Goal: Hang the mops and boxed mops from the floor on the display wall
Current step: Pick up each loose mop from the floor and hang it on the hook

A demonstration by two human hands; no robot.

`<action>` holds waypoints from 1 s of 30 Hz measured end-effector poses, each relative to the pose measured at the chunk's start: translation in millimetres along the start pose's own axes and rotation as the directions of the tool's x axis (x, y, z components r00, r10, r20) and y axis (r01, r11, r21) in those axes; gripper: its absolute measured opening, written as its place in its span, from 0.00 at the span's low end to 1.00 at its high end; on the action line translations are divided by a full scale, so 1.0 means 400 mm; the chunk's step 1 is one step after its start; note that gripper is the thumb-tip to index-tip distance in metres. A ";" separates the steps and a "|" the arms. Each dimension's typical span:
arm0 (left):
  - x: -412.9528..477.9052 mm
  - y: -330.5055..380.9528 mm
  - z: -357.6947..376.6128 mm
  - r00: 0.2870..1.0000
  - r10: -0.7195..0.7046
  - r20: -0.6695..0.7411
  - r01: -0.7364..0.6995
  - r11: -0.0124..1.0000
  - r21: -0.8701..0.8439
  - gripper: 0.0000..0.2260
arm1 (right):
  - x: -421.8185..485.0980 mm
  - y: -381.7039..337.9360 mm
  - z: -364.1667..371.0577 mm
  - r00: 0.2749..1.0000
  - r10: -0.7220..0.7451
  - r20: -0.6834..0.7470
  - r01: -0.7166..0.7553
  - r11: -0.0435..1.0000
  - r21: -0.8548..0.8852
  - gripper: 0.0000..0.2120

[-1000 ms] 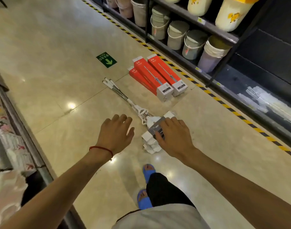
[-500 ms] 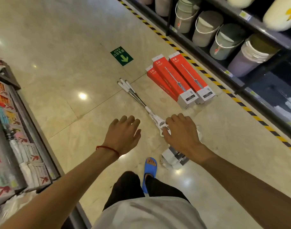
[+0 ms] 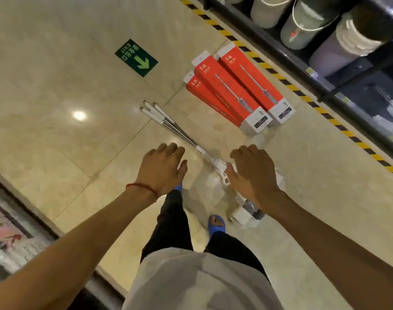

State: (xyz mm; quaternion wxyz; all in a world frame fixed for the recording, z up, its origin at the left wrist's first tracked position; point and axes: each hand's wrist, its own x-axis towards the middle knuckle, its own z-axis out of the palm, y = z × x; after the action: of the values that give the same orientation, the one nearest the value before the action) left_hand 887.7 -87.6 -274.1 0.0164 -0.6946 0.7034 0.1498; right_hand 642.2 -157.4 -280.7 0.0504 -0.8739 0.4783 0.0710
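Left hand [image 3: 162, 168] and right hand [image 3: 251, 173] reach out, fingers loosely spread, holding nothing; the right partly hides the blurred heads of the mops [image 3: 173, 125]

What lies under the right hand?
The white lower ends of the loose mops run beneath the right hand; their wrapped heads show past the wrist. The hand covers the part between, so contact is unclear.

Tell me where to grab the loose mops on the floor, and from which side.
Grip the mops around the bunched metal shafts, coming down from above with the right hand. There the poles lie flat and close together, clear of the red boxes; the white heads at the near end look bulky.
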 end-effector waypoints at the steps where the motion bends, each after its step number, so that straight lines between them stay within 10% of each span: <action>1: 0.033 -0.031 0.006 0.999 0.030 0.023 -0.030 1.000 -0.002 0.16 | 0.027 -0.010 0.013 1.000 0.011 0.018 -0.011 1.000 -0.002 0.16; 19: 0.297 -0.286 0.566 0.976 0.058 0.209 -0.038 0.995 -0.097 0.07 | 0.317 -0.063 0.617 0.967 0.047 0.249 -0.074 0.992 0.101 0.07; 30: 0.433 -0.314 1.086 0.988 -0.004 0.156 0.011 0.999 -0.049 0.09 | 0.510 0.037 1.204 0.895 0.122 0.429 -0.197 0.971 0.134 0.20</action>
State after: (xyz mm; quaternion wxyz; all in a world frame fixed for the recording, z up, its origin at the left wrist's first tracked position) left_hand 924.8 -153.3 -752.6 0.0547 -0.6835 0.6934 0.2212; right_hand 702.0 -259.3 -790.4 0.2218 -0.7883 0.5309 0.2182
